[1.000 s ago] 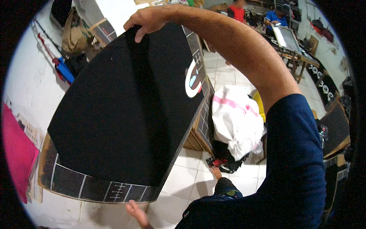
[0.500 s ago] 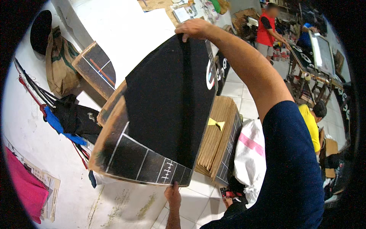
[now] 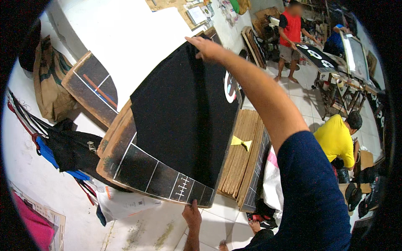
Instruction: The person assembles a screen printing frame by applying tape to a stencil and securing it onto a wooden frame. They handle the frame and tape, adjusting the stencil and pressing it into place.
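I hold a large black panel [image 3: 184,117] with a wooden left edge and white ruled lines along its lower border. My right hand [image 3: 207,48] grips its top edge, the arm in a dark blue sleeve stretched up from the lower right. My left hand [image 3: 192,213] holds the bottom edge from beneath. The panel stands tilted, in front of a stack of wooden boards [image 3: 245,146] that leans behind it. A round white mark [image 3: 229,85] shows on the board just behind the panel's right edge.
Another black board [image 3: 92,88] leans on the white wall, beside a brown sack [image 3: 48,88] and hanging dark clothes [image 3: 63,146]. A white sack [image 3: 272,184] lies at right. A person in yellow [image 3: 337,138] crouches nearby; a person in red [image 3: 291,29] stands at a work table.
The panel has swung from lying broad and flat in front of me to standing steeper toward the wall. My right hand stays on its top edge, my left hand on its bottom edge.
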Tool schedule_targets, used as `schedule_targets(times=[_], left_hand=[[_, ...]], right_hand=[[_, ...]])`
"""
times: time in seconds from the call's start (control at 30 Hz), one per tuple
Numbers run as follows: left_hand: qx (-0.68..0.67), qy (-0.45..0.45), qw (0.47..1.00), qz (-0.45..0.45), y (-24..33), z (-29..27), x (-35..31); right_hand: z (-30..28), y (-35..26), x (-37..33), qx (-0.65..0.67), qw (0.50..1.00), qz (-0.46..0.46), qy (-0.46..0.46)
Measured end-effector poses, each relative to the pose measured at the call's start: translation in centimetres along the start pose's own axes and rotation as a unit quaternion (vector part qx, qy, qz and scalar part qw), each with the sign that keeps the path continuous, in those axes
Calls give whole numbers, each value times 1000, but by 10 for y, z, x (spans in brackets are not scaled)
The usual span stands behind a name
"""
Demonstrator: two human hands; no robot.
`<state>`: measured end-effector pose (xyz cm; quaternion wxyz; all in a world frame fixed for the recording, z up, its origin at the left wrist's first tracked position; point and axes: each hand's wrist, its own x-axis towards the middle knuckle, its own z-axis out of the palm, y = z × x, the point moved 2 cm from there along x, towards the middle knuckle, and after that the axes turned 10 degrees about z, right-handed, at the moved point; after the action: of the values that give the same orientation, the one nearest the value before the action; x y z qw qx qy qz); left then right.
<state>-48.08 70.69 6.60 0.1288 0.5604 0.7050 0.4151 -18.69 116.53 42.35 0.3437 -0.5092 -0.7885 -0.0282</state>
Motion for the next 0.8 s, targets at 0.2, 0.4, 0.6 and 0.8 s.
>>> schedule_targets(times=[0.2, 0.4, 0.6, 0.8], left_hand=[[-106, -24, 991, 81, -5, -21, -16], [-118, -303, 944, 64, -171, -17, -117], [48, -714, 689, 117, -316, -20, -196], [47, -727, 685, -14, -213, 101, -165]], right_hand=[[98, -23, -253, 290, 909, 144, 263], [137, -126, -738, 116, 895, 419, -100], [17, -266, -1123, -62, 576, 694, -428], [-37, -339, -1201, -22, 367, 926, 87]])
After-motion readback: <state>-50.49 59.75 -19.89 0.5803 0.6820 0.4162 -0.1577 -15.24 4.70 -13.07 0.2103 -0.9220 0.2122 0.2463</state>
